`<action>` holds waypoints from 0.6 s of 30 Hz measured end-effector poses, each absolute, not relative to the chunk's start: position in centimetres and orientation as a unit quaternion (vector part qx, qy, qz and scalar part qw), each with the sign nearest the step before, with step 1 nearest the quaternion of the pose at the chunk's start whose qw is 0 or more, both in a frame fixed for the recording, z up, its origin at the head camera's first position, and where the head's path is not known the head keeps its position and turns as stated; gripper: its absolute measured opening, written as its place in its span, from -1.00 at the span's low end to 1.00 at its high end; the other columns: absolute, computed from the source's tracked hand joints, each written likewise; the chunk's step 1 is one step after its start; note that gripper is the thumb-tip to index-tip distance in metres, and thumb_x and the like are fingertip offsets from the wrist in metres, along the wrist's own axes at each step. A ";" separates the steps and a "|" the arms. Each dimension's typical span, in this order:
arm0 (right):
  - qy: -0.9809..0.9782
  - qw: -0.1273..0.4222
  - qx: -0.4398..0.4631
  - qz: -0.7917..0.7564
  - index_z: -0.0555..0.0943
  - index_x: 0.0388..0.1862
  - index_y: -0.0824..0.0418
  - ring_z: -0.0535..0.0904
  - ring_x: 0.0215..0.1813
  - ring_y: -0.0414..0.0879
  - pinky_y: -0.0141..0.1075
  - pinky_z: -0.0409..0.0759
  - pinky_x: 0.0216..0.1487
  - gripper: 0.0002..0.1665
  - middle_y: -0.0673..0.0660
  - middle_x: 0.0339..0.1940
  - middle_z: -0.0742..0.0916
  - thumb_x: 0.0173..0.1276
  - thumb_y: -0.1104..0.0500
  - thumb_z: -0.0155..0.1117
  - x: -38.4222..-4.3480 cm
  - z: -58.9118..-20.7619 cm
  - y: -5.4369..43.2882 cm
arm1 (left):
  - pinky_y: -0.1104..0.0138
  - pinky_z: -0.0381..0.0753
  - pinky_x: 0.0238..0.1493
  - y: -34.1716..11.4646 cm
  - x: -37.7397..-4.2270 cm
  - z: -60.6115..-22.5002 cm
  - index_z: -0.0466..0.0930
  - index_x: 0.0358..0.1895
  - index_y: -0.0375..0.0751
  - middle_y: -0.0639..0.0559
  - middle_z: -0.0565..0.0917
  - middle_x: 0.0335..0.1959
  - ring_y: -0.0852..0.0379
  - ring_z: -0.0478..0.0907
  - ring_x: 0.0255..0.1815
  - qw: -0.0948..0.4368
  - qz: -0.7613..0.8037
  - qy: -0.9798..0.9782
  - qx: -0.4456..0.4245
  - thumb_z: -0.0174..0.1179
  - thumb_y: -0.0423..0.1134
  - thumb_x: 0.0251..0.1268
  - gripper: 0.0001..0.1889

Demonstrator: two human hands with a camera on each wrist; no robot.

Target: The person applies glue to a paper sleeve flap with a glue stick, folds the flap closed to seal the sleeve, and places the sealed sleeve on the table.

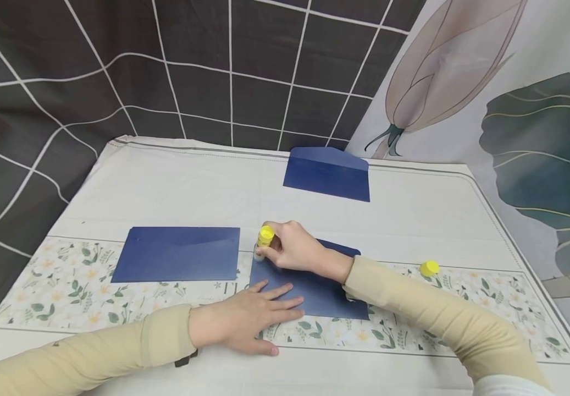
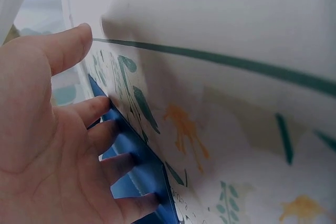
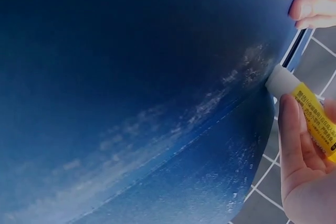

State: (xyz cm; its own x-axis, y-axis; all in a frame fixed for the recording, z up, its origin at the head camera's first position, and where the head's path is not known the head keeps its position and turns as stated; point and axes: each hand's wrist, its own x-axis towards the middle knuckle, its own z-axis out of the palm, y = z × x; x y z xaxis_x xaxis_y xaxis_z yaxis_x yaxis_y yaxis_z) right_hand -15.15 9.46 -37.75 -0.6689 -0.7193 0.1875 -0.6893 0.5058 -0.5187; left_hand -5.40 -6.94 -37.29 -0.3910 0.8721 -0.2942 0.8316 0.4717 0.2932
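A yellow glue stick (image 1: pixel 265 237) is pinched upright between the thumb and fingers of my right hand (image 1: pixel 294 247). Its white tip touches the dark blue envelope (image 1: pixel 324 297) near the left end. In the right wrist view, whitish glue streaks (image 3: pixel 210 103) run along a fold of the blue paper, and the glue stick (image 3: pixel 312 111) shows printed lettering. My left hand (image 1: pixel 255 319) lies flat with spread fingers, its fingertips on the envelope's lower left edge. The left wrist view shows those fingers (image 2: pixel 113 169) against the blue paper.
A second blue envelope (image 1: pixel 178 254) lies to the left on the floral tablecloth (image 1: pixel 87 297). Another envelope (image 1: pixel 329 179), its flap raised away from me, lies at the table's far edge. The yellow cap (image 1: pixel 429 268) sits to the right. A dark gridded curtain (image 1: pixel 191 71) hangs behind.
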 end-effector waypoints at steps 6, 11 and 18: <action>0.865 0.027 -0.414 -0.283 0.53 -0.30 0.13 0.43 -0.63 -0.35 -0.56 0.41 -0.56 -0.83 -0.06 -0.63 0.59 0.30 0.08 0.31 -14.8 -37.7 9.6 | -0.11 0.10 0.47 -7.1 -5.3 -37.5 0.02 0.53 0.15 0.19 0.03 0.56 0.08 -0.11 0.59 0.203 0.050 0.832 0.514 0.03 0.24 0.33 -0.24; 0.866 0.033 -0.419 -0.272 0.52 -0.30 0.13 0.37 -0.65 -0.38 -0.56 0.38 -0.58 -0.82 -0.07 -0.65 0.55 0.32 0.07 0.29 -14.3 -37.6 10.1 | -0.12 0.10 0.47 -7.1 -5.2 -37.6 0.02 0.53 0.15 0.18 0.03 0.56 0.08 -0.11 0.59 0.205 0.053 0.832 0.513 0.05 0.24 0.32 -0.23; 0.873 0.037 -0.402 -0.273 0.52 -0.29 0.13 0.37 -0.64 -0.38 -0.55 0.39 -0.58 -0.81 -0.09 -0.63 0.56 0.31 0.06 0.30 -13.8 -37.4 11.7 | -0.11 0.08 0.48 -7.0 -5.3 -37.4 0.03 0.53 0.15 0.18 0.03 0.56 0.07 -0.11 0.59 0.208 0.051 0.833 0.511 0.05 0.24 0.31 -0.23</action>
State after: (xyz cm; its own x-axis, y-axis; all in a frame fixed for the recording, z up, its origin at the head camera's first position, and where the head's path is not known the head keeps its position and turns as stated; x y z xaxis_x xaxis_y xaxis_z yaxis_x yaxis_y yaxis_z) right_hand -13.76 11.67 -37.42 -0.6747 -0.7217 0.1547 -0.6814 0.5286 -0.5062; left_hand -5.29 -6.99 -37.37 -0.3917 0.8719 -0.2938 0.8296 0.4728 0.2970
